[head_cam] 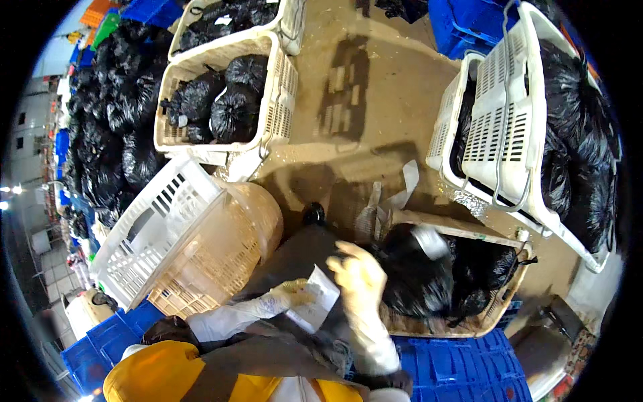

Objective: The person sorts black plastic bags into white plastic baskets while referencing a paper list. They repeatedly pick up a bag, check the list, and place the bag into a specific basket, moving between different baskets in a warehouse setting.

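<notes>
My left hand (294, 294), in a pale glove, holds several white paper slips (324, 296) in front of my lap. My right hand (359, 271), also gloved and slightly blurred, has its fingers curled around the dark gathered end of a black plastic bag (417, 274). That bag is blurred and lies in a dirty cream plastic basket (495, 324) at my right. A white slip (432, 242) is on the bag's upper side. Other black bags (482, 271) fill the right part of the same basket.
Left of me, a tilted white basket (166, 221) leans by a beige plastic tub (256, 216). Ahead stands a basket (274, 100) of black bags, beside a large bag pile (115, 110). Stacked baskets (497, 115) stand at right on wet floor (392, 75). Blue crates (457, 367) are below.
</notes>
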Tool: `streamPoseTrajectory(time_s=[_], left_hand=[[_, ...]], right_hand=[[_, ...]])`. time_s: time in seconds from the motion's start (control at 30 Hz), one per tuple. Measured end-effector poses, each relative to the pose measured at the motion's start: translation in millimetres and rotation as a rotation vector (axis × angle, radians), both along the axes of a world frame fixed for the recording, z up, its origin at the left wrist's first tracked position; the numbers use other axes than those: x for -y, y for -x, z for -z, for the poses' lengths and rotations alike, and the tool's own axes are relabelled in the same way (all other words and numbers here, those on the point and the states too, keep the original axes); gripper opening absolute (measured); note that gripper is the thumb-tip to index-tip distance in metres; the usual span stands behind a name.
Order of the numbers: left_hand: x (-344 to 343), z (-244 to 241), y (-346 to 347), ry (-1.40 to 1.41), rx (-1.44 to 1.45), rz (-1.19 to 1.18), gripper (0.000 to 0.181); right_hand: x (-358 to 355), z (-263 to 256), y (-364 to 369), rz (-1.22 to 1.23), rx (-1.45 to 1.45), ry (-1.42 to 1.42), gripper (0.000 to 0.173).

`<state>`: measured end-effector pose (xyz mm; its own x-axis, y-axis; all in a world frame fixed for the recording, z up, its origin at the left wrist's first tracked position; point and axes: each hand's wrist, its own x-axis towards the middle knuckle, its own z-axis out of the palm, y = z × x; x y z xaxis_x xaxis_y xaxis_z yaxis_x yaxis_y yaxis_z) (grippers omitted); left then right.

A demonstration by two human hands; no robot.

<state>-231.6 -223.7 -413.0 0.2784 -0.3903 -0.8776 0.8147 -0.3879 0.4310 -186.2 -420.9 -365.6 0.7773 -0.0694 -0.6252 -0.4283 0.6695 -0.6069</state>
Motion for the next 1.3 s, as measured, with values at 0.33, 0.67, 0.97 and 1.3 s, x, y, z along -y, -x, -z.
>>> streamPoseTrajectory(time_s=[0.33,0.67,0.97,1.3], left_hand=[[-14.3,-20.8,-46.4,0.228,-0.119,-0.564,0.029],[52.4,-6.6,-33.1,0.284,-0.164,-0.052,0.046],[117.7,4.5,-29.8,0.111,0.089,0.704,0.047],[190.3,25.0,-13.8,0.235,-0.104,0.832,0.04]], right_hand=[[7.5,7.5,-40.2,-0.172,0.017,0.478,0.026],[38.1,62.1,79.0,0.201,-0.067,0.544,0.009],[96.3,63.7,101.4,-0.343,0.177,0.633,0.014],[132.2,116.2,169.1,-0.235,-0.03,0.209,0.02]])
